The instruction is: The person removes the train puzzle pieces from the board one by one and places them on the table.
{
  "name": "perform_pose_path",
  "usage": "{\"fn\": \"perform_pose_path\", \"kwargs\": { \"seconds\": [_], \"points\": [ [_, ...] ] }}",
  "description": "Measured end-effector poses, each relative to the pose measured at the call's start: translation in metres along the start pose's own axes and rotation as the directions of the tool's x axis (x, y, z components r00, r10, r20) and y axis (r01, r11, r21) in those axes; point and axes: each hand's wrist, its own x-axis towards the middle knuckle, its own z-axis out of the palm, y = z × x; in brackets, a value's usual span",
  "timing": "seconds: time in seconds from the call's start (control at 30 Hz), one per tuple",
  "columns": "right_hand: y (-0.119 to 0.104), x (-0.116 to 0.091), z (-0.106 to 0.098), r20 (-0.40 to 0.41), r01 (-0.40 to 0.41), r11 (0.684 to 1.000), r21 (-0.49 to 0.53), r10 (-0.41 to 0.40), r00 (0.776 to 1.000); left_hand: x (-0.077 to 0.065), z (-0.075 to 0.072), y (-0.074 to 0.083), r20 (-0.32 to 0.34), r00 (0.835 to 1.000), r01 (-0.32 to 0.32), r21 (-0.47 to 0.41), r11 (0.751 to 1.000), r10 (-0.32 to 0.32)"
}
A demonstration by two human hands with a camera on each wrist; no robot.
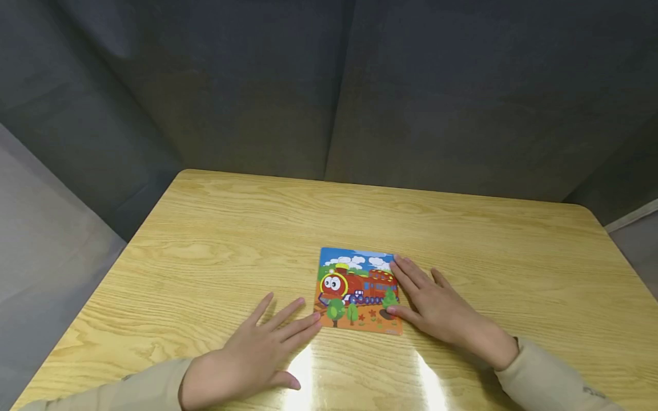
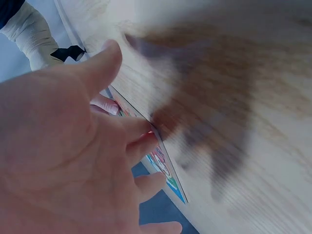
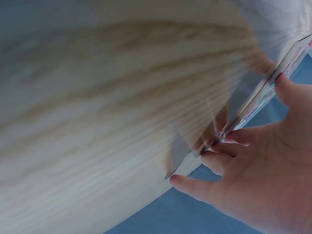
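Observation:
A flat square board with a cartoon picture of a red train (image 1: 360, 290) lies on the wooden table, its sky side away from me. My left hand (image 1: 262, 348) is spread, palm down, with fingertips right at the board's lower left corner. In the left wrist view, fingers of the left hand (image 2: 73, 141) overlap the edge of the board (image 2: 168, 173). My right hand (image 1: 437, 305) touches the right edge with straight fingers, its thumb lower down on that side. The right wrist view shows the right hand (image 3: 265, 161) low along the board's thin edge (image 3: 261, 97).
The wood-grained table (image 1: 247, 228) has rounded far corners and bright reflections near its front. Dark cloth (image 1: 247, 85) hangs behind the far edge. A pale grey surface (image 1: 46, 257) shows beyond the table on the left.

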Motion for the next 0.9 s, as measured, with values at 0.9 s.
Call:
{"fn": "perform_pose_path", "kwargs": {
  "seconds": [0.9],
  "points": [
    [0.005,-0.003,-0.006,0.003,0.042,0.999,0.009,-0.042,0.999,0.004,-0.018,-0.016,0.023,0.997,-0.061,-0.236,0.970,0.068]
  ]
}}
